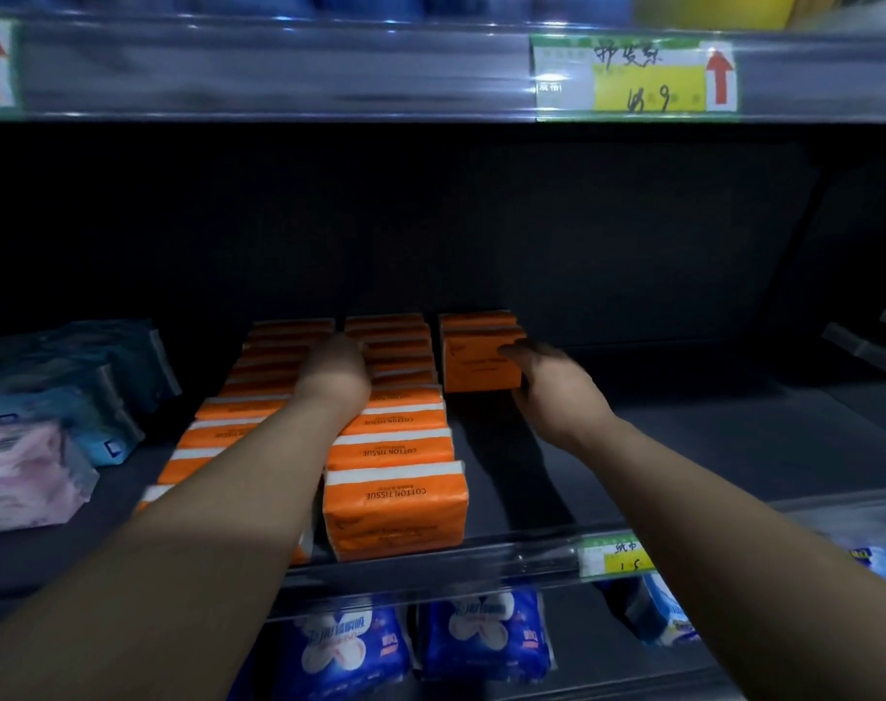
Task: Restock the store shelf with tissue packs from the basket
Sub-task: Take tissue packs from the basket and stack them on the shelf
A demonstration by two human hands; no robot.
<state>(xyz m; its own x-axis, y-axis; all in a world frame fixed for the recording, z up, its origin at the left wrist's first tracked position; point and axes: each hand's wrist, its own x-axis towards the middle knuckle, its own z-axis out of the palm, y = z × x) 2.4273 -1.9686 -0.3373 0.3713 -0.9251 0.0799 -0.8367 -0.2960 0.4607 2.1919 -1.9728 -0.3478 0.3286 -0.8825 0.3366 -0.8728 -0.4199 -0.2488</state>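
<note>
Orange "COTTON TISSUE" packs [395,518] stand in two long rows on the dark shelf [684,447], running from the front lip to the back. A third, short row of orange packs [481,366] stands deep at the back on the right. My left hand [332,369] reaches far in and rests on top of the packs between the two long rows; its fingers are hidden. My right hand [557,387] presses against the right side of the front pack of the short row, thumb over its top edge. No basket is in view.
Blue and pink soft packs [51,422] lie at the shelf's left end. A clear price rail with a yellow tag [615,556] runs along the shelf front. Blue-and-white packs [486,634] fill the shelf below. The upper shelf's edge [279,68] hangs overhead.
</note>
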